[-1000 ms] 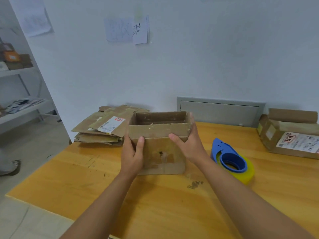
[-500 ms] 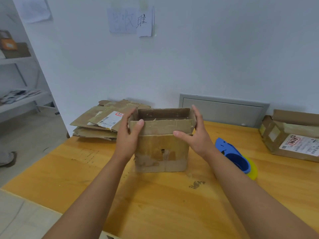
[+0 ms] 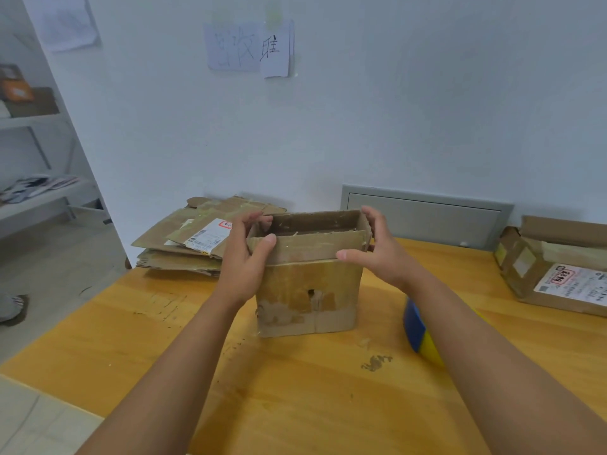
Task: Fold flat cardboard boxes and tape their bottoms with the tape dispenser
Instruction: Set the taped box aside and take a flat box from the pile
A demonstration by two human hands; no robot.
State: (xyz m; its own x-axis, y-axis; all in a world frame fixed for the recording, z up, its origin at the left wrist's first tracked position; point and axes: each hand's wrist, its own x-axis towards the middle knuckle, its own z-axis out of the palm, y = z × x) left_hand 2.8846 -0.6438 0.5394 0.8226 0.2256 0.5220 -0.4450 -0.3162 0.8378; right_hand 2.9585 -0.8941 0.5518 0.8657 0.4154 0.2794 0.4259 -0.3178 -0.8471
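Note:
A small worn cardboard box (image 3: 308, 290) stands upright on the wooden table (image 3: 131, 339), its top flaps raised and open. My left hand (image 3: 244, 257) grips the box's upper left corner, thumb on the near flap and fingers over the side flap. My right hand (image 3: 377, 251) holds the upper right corner the same way. The blue and yellow tape dispenser (image 3: 418, 333) lies on the table right of the box, mostly hidden behind my right forearm.
A stack of flat cardboard boxes (image 3: 193, 241) lies at the table's far left against the wall. A folded box with a shipping label (image 3: 558, 267) sits at the far right. A grey metal panel (image 3: 427, 218) is on the wall behind. Shelves (image 3: 36, 119) stand left.
Both hands have moved up from the box's front face to its top corners, now clasping the raised flaps. The view has come closer, and my right arm now covers most of the tape dispenser.

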